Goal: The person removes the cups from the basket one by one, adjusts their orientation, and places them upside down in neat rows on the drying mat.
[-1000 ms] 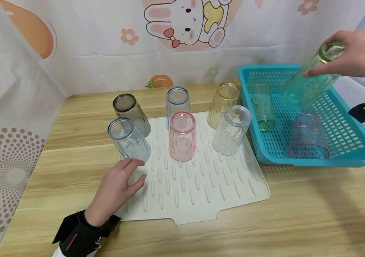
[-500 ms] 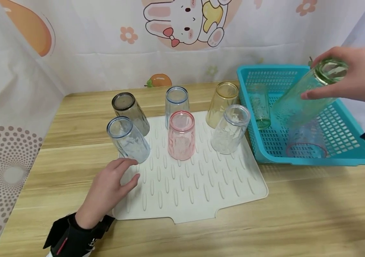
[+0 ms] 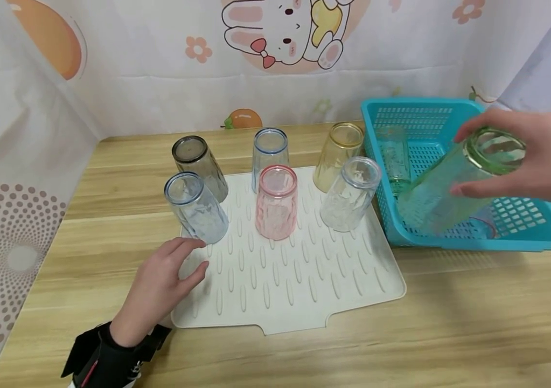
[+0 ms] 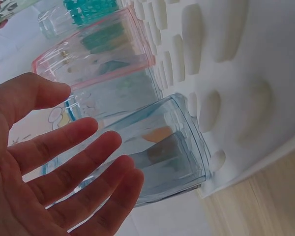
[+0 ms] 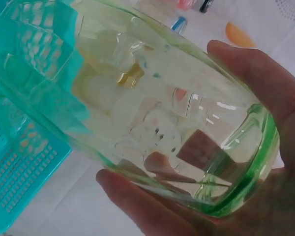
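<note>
A green drinking glass (image 3: 454,183) is tilted base-up over the basket, gripped near its base by my right hand (image 3: 542,156). The right wrist view shows thumb and fingers on opposite sides of that green glass (image 5: 177,113). My left hand (image 3: 159,280) hovers by the mat's left side with fingers spread and nothing held. Nearest to it stands an upside-down light blue glass (image 3: 196,207); in the left wrist view the fingers pass in front of this blue glass (image 4: 172,147). A pink glass (image 3: 277,205) stands upside down mid-mat.
More upturned glasses stand on the white ridged mat (image 3: 294,302): a grey one (image 3: 202,167), a blue-rimmed one (image 3: 270,153), a yellow one (image 3: 335,156), a clear one (image 3: 350,196). The turquoise basket (image 3: 454,243) holds another green glass (image 3: 395,159) and a pinkish glass (image 3: 483,226), mostly hidden.
My right hand has brought the green glass lower and toward the basket's front, now covering most of the pinkish glass. My left hand has drawn slightly back from the blue glass.
</note>
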`<action>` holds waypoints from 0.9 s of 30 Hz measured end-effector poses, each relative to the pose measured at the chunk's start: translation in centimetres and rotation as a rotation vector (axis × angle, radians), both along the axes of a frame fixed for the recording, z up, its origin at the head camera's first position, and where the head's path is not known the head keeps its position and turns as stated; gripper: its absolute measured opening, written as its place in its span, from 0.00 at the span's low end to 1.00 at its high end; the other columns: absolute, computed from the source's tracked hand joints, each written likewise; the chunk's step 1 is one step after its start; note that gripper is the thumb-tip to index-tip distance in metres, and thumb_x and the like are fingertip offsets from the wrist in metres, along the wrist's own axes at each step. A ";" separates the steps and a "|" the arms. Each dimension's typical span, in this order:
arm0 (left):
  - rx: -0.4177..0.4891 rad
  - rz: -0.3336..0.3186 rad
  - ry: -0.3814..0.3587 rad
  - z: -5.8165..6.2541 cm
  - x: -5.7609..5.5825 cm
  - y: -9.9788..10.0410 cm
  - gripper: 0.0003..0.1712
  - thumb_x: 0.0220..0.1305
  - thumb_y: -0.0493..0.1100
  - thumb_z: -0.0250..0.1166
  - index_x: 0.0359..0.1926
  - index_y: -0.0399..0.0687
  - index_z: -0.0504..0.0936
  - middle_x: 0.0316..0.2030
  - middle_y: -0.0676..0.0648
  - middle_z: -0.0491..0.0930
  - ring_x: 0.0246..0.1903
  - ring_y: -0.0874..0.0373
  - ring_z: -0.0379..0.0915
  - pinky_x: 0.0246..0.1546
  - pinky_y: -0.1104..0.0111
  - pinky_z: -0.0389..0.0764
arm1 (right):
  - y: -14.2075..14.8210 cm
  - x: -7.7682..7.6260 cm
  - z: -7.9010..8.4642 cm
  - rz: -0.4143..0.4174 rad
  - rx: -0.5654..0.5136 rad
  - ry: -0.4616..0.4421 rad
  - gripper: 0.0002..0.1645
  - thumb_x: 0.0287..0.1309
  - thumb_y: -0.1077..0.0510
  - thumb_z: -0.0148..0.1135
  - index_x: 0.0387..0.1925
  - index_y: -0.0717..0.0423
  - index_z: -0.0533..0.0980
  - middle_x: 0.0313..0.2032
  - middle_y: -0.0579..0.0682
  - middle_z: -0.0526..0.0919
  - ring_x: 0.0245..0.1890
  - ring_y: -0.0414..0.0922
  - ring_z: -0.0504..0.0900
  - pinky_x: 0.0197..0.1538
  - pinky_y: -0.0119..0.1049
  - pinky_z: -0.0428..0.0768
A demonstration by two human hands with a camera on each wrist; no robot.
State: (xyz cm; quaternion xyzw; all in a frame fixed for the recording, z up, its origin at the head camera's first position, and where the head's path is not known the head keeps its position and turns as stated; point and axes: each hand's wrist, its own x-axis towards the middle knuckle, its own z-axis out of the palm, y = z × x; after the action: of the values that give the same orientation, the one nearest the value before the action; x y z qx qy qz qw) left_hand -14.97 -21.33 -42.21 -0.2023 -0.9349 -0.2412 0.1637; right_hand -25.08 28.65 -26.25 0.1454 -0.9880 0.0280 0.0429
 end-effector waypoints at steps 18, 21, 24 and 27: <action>0.009 0.022 -0.012 0.2 0.7 -0.7 0.16 0.49 0.35 0.73 0.42 0.39 0.83 0.39 0.44 0.81 0.40 0.49 0.78 0.34 0.55 0.81 | -6.6 5.2 -1.0 0.277 -0.007 0.032 0.45 0.27 0.21 0.71 0.54 0.23 0.71 0.47 0.26 0.73 0.40 0.31 0.75 0.34 0.35 0.75; 0.006 0.030 -0.014 0.2 0.9 -0.8 0.16 0.49 0.35 0.73 0.42 0.39 0.83 0.40 0.44 0.81 0.41 0.48 0.78 0.34 0.55 0.81 | -8.2 5.7 -1.3 0.323 -0.011 0.005 0.44 0.31 0.19 0.67 0.54 0.23 0.70 0.48 0.26 0.73 0.40 0.33 0.75 0.37 0.38 0.75; 0.006 0.034 -0.008 0.2 1.0 -0.8 0.16 0.49 0.35 0.73 0.42 0.40 0.83 0.40 0.45 0.81 0.40 0.49 0.78 0.33 0.55 0.81 | -10.0 6.1 -1.6 0.370 -0.048 -0.026 0.43 0.30 0.22 0.71 0.52 0.26 0.71 0.47 0.26 0.73 0.38 0.32 0.76 0.36 0.37 0.74; 0.005 0.037 -0.002 0.2 1.1 -0.9 0.16 0.49 0.35 0.73 0.42 0.40 0.83 0.40 0.45 0.82 0.39 0.50 0.78 0.32 0.55 0.81 | -12.3 6.5 -1.7 0.417 -0.095 -0.078 0.41 0.30 0.32 0.79 0.51 0.30 0.72 0.47 0.28 0.73 0.35 0.33 0.77 0.35 0.36 0.76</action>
State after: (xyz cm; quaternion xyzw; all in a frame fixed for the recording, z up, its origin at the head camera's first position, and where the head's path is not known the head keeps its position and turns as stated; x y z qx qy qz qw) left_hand -13.88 -22.25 -42.04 -0.1842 -0.9381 -0.2406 0.1678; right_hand -18.63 16.32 -27.92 0.3432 -0.9351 0.0882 0.0045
